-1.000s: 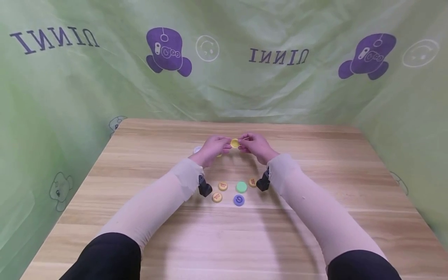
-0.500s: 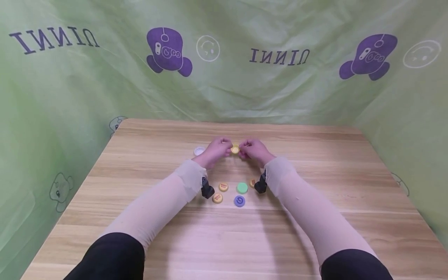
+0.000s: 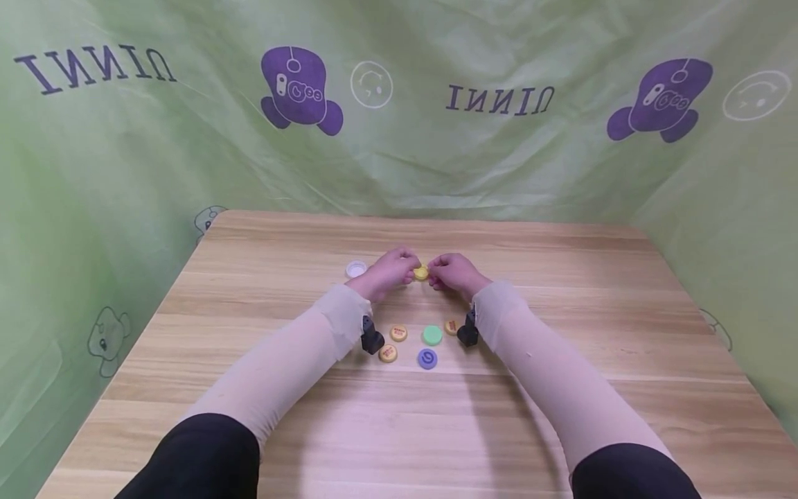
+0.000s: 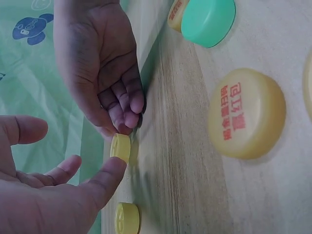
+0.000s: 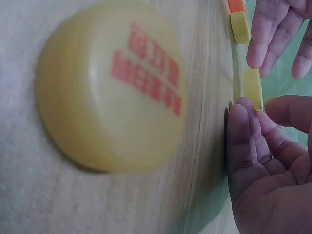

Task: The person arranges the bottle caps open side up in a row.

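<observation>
At the far middle of the table, a small yellow bottle cap (image 3: 421,272) sits between both hands, close over the wood. My right hand (image 3: 456,271) pinches its right edge between thumb and fingers. My left hand (image 3: 391,269) touches the opposite edge with a fingertip; in the left wrist view its thumb (image 4: 29,129) stands apart from the cap. The cap's ridged face shows toward the top side. A second yellow cap (image 4: 127,218) lies on the table near the left hand, hidden behind that hand in the head view.
A white cap (image 3: 357,269) lies left of the left hand. Nearer are tan caps with red print (image 3: 398,333), a green cap (image 3: 432,335) and a blue cap (image 3: 427,358). An orange item (image 5: 236,5) shows beyond the yellow caps. Green cloth (image 3: 399,173) walls the table.
Both hands have come lower and slightly nearer with the yellow cap, whose tilt has changed. The white cap shows more fully now. The other caps stay in place.
</observation>
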`<state>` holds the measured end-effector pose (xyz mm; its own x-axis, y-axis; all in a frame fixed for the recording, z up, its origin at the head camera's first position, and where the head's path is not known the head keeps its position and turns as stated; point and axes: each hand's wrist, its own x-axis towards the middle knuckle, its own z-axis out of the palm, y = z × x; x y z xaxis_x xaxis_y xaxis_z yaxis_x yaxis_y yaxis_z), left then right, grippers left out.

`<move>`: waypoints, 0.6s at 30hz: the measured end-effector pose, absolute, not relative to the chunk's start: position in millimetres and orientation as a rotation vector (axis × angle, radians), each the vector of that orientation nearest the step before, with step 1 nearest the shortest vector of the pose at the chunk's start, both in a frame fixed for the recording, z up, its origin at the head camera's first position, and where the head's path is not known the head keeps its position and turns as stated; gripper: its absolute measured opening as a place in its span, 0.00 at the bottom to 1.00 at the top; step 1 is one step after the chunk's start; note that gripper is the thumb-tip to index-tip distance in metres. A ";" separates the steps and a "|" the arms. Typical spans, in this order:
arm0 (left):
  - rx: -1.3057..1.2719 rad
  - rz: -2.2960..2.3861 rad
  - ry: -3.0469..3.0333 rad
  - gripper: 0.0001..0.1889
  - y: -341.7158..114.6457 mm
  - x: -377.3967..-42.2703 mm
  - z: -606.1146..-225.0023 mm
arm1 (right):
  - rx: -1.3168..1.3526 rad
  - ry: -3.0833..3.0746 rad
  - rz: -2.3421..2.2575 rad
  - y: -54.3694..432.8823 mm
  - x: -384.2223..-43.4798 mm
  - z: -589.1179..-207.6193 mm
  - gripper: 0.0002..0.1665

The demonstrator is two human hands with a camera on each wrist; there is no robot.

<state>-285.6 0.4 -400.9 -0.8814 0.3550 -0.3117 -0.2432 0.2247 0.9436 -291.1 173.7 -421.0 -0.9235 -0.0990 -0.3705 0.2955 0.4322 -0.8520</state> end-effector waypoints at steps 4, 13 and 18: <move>0.110 1.685 2.027 0.15 1.1 -285.9 -403.2 | 0.163 2.345 -1.458 174.5 -292.1 -422.2 0.15; 0.102 1.654 2.022 0.18 0.9 -284.6 -404.6 | 0.141 2.386 -1.385 173.2 -291.2 -420.6 0.15; 0.080 1.654 2.013 0.18 -0.3 -282.9 -402.0 | 0.151 2.388 -1.375 171.0 -290.5 -419.2 0.14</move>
